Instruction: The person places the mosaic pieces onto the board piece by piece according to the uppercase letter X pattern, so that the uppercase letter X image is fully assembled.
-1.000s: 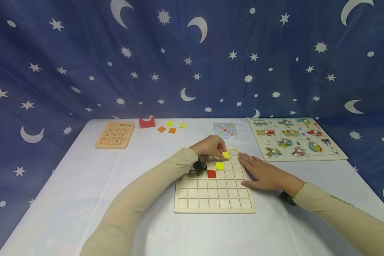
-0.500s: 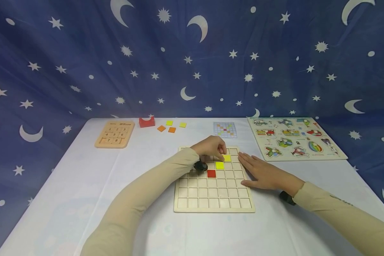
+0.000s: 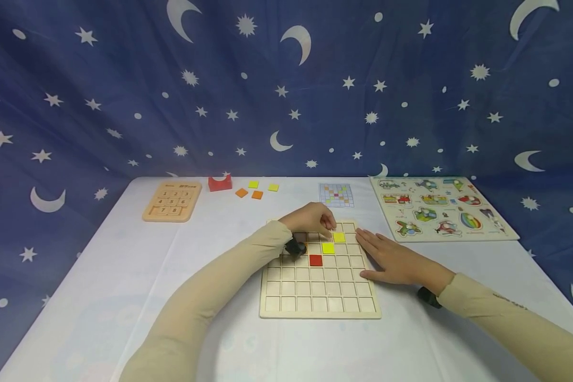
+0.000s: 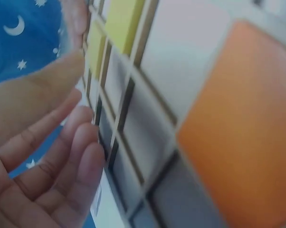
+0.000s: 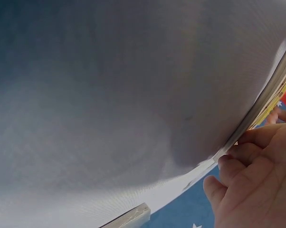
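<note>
In the head view my left hand (image 3: 310, 218) hovers over the far part of the pale gridded board (image 3: 320, 313), its fingertips just left of a yellow tile (image 3: 338, 237) lying in a cell. A second yellow tile (image 3: 328, 248) and a red tile (image 3: 316, 260) continue a diagonal toward the board's middle. The left wrist view shows loosely bent fingers (image 4: 69, 156) with nothing between them, and an orange tile (image 4: 247, 128) on the board close to the camera. My right hand (image 3: 393, 257) rests along the board's right edge, fingers stretched out and thumb apart.
Behind the board lie loose yellow (image 3: 273, 188) and orange tiles (image 3: 257, 195), a red block (image 3: 220, 183) and a coloured grid card (image 3: 336, 195). A wooden number puzzle (image 3: 172, 201) sits at the left, a picture puzzle board (image 3: 444, 209) at the right.
The yellow tile that my left hand pinched now lies flat in a cell; the fingers have let go and drawn slightly left. My right hand has stayed put.
</note>
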{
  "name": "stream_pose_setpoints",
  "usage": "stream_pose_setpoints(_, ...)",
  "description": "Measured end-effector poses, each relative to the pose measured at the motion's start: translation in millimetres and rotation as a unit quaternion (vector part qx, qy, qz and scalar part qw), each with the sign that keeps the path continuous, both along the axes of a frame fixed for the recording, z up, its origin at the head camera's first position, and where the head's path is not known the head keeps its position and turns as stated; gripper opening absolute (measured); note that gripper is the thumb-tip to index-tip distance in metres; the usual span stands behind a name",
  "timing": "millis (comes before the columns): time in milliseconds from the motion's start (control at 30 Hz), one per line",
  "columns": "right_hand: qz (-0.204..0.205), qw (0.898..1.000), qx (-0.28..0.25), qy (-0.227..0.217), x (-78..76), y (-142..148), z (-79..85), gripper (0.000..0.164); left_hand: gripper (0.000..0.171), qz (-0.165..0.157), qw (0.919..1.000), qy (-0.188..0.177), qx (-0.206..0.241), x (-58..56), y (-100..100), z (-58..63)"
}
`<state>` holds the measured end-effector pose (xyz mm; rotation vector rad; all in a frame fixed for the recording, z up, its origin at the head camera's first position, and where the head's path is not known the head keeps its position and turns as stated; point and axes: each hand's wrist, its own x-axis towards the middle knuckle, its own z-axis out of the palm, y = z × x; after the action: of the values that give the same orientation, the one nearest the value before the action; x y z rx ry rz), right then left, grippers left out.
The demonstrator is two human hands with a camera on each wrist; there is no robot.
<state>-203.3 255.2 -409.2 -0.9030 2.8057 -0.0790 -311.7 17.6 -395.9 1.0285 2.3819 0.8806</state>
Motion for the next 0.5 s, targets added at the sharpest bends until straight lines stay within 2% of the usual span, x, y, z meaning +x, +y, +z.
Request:
stream_pose_setpoints(200,-0.005,1.000,0.003,-0.007,0.2,-1,-0.5,0.093,0.025,0.008,0.9989,-0.025,0.039,-6.3,-22,3.5)
stream_pose_setpoints(333,-0.004,1.000,0.004,-0.005,0.2,0,-0.7,0.092,0.029,0.027,0.9980,-0.015,0.056,-14.9,-43,6.7)
stream_pose_setpoints(500,0.006,1.000,-0.003,0.002,-0.1,1,-0.2,0.092,0.032,0.077,0.9946,0.020,0.067,-28.3,-74,12.5)
